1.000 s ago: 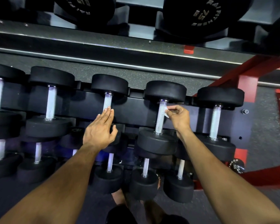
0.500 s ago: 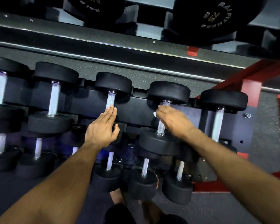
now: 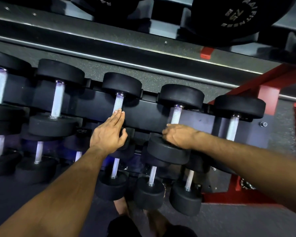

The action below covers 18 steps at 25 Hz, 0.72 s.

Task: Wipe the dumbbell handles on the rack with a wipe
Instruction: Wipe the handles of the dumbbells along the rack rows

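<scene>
Wiped low on a dumbbell handle (image 3: 176, 115) on the rack (image 3: 149, 115).

Right hand (image 3: 178, 136) curled down over the near end of that handle, just above the lower weight head (image 3: 167, 150); wipe (image 3: 167, 124) barely seen as a pale sliver at the fingertips, the rest hidden under the hand. Left hand (image 3: 109, 132) laid flat, fingers straight and together, on the neighbouring handle (image 3: 118, 103), holding nothing. Lower row of dumbbells (image 3: 149, 189) dim, partly covered by both forearms.
</scene>
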Each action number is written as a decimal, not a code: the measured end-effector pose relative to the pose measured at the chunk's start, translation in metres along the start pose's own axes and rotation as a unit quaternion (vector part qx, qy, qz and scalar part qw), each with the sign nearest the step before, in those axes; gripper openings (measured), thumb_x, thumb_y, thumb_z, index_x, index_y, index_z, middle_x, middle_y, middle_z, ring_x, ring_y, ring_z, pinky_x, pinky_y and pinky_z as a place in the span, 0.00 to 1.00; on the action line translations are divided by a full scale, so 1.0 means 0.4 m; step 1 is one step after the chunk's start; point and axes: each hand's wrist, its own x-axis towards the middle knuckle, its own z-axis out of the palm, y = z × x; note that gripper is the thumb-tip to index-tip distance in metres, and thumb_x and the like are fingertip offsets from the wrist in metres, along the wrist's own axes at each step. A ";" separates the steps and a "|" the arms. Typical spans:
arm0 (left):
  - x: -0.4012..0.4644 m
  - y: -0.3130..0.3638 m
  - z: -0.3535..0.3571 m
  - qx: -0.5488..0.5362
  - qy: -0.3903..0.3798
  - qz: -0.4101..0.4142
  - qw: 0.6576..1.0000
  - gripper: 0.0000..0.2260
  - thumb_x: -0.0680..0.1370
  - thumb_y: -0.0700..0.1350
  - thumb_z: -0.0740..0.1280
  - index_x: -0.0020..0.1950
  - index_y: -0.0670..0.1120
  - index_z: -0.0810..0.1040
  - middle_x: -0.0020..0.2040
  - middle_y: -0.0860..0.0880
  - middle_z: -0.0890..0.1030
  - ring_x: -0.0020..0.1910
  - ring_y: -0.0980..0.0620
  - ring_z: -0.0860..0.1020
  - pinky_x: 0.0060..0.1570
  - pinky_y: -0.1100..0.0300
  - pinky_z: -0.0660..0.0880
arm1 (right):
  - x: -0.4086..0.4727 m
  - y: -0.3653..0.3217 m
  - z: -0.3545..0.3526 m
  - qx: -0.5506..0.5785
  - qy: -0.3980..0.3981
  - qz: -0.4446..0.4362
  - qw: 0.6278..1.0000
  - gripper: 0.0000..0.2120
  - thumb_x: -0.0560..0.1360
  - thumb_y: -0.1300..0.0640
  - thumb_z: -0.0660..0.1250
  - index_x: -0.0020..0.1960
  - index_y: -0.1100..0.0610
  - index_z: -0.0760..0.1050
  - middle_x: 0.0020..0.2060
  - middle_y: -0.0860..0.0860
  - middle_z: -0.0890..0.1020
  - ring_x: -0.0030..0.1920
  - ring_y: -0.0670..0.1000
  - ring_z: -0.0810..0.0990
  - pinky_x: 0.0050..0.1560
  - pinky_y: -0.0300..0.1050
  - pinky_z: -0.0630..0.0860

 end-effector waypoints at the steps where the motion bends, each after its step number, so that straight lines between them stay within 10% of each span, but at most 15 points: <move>1: 0.001 -0.001 0.001 0.001 -0.001 0.001 1.000 0.30 0.78 0.55 0.52 0.78 0.44 0.66 0.78 0.48 0.66 0.75 0.53 0.67 0.65 0.56 0.73 | -0.001 0.009 -0.002 -0.013 0.015 0.001 1.000 0.14 0.78 0.62 0.55 0.54 0.55 0.78 0.54 0.51 0.80 0.58 0.53 0.78 0.72 0.46 0.60; 5: 0.004 -0.004 0.005 0.001 -0.003 0.002 1.000 0.30 0.78 0.55 0.51 0.78 0.44 0.65 0.79 0.48 0.65 0.76 0.53 0.67 0.65 0.55 0.73 | -0.011 0.079 -0.022 -0.110 0.185 0.094 0.972 0.19 0.73 0.60 0.50 0.42 0.58 0.80 0.41 0.56 0.83 0.50 0.59 0.82 0.56 0.52 0.76; 9: 0.003 -0.002 0.003 0.002 0.001 0.003 1.000 0.30 0.79 0.55 0.52 0.78 0.44 0.66 0.78 0.47 0.66 0.76 0.53 0.67 0.66 0.56 0.72 | -0.002 0.056 -0.017 -0.119 0.192 0.124 0.966 0.06 0.71 0.61 0.64 0.41 0.57 0.81 0.39 0.55 0.83 0.49 0.58 0.82 0.58 0.52 0.75; 15: 0.004 -0.002 -0.002 0.002 -0.003 0.001 1.000 0.30 0.79 0.55 0.51 0.79 0.44 0.65 0.79 0.48 0.65 0.76 0.54 0.66 0.65 0.57 0.73 | -0.018 -0.005 0.039 0.115 0.136 0.058 0.982 0.10 0.73 0.64 0.62 0.47 0.53 0.80 0.45 0.49 0.82 0.51 0.50 0.81 0.74 0.46 0.57; 18: 0.005 0.000 -0.001 0.002 -0.001 0.002 1.000 0.30 0.79 0.54 0.52 0.78 0.43 0.66 0.78 0.47 0.66 0.76 0.53 0.67 0.66 0.57 0.72 | -0.051 -0.006 0.028 0.327 0.287 0.163 0.885 0.12 0.76 0.65 0.64 0.54 0.55 0.81 0.51 0.48 0.83 0.53 0.47 0.80 0.64 0.38 0.70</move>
